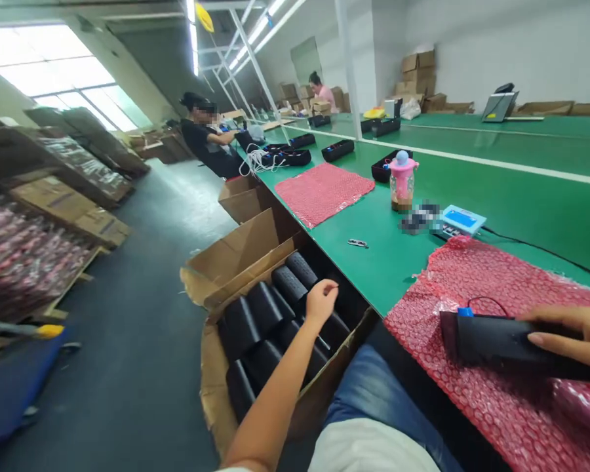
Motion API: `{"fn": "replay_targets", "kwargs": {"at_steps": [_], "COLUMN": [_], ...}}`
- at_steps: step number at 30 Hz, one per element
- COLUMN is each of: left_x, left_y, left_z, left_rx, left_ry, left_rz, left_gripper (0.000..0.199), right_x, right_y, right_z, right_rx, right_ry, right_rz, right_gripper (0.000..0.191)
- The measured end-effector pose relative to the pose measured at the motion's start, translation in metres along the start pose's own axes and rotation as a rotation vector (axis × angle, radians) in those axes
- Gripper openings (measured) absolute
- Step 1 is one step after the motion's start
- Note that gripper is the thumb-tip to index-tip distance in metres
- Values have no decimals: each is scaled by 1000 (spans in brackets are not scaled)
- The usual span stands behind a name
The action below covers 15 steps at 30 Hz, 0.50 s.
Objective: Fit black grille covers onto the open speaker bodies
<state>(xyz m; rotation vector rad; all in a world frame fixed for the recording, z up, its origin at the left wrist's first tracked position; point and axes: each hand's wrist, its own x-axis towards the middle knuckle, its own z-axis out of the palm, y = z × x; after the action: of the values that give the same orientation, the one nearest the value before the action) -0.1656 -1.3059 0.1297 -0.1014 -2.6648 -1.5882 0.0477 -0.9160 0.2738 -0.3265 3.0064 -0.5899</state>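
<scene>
My left hand (323,301) hovers over an open cardboard box (209,373) beside the bench, its fingers curled together; whether anything is pinched in them I cannot make out. Black elongated casings (260,308) fill the box in rows, some with small perforations. On the right, my right hand (575,331) grips a black casing (496,341), thumb on the near side and fingers across the top. This casing has a blue connector (465,312) and a thin dark wire at its left end. It rests on pink bubble wrap (432,295).
The green bench (388,275) also carries a second bubble-wrap sheet (324,190), a pink-lidded bottle (402,183), a blue-and-white device (459,219) and a small metal piece (358,243). Several black casings (338,150) lie farther back. Another person (209,141) sits at the far bench edge.
</scene>
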Motion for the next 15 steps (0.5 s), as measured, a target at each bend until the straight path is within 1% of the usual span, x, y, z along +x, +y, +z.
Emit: {"fn": "replay_targets", "kwargs": {"at_steps": [1, 2, 3, 4, 6, 9, 10, 13, 15], "left_x": [-1, -3, -4, -5, -6, -4, -3, -2, -1], "left_y": [-23, -43, -61, -77, -100, -118, -121, -125, -126], "left_z": [-5, -9, -11, -11, -9, 1, 6, 22, 31], "left_rx": [35, 69, 103, 134, 184, 215, 214, 203, 221], "left_ry": [10, 12, 3, -13, -52, -90, -97, -106, -96], "left_rz": [-76, -152, -226, -302, -436, -592, -642, -780, -823], "left_gripper": [8, 8, 8, 9, 9, 4, 7, 17, 21], "right_x": [0, 1, 2, 4, 8, 9, 7, 2, 0], "right_y": [-2, -5, -10, -16, -27, -39, -42, -46, -47], "right_z": [-4, -9, -13, -18, -25, -30, -31, -32, -32], "right_rx": [90, 131, 130, 127, 163, 252, 283, 311, 292], "right_ry": [-41, -68, -68, -86, -132, -154, -163, -174, -164], "right_rz": [35, 92, 144, 200, 225, 220, 215, 219, 233], "right_gripper": [26, 28, 30, 32, 34, 38, 39, 38, 38]}}
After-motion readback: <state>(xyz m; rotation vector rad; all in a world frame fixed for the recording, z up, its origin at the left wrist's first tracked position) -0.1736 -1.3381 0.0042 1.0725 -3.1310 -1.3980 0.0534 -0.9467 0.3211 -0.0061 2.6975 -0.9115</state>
